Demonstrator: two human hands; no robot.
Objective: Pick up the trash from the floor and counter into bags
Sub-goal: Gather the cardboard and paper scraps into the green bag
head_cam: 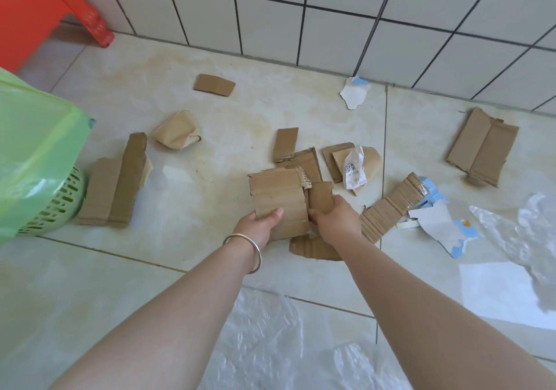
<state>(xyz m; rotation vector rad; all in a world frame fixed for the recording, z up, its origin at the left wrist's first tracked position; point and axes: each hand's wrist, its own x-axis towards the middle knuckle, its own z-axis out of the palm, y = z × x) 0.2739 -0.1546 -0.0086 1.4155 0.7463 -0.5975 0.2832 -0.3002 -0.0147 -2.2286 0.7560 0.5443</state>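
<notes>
Torn brown cardboard pieces lie scattered over the pale tiled floor. My left hand (261,224) grips a large cardboard piece (278,197) at its lower left edge, thumb on top. My right hand (334,218) grips a smaller cardboard piece (320,198) right beside it, fingers curled under it. Another cardboard piece (313,248) lies on the floor beneath both hands. A green bag (33,154) lines a green basket (61,203) at the left edge. A crumpled white wrapper (355,167) rests on cardboard just beyond my right hand.
More cardboard lies at the left (115,185), far right (483,145) and back (214,85). Torn blue-and-white paper (442,224) and clear plastic film (517,233) lie to the right. Another plastic sheet (270,344) is below my arms. A red stool (36,7) stands by the white-tiled wall (331,22).
</notes>
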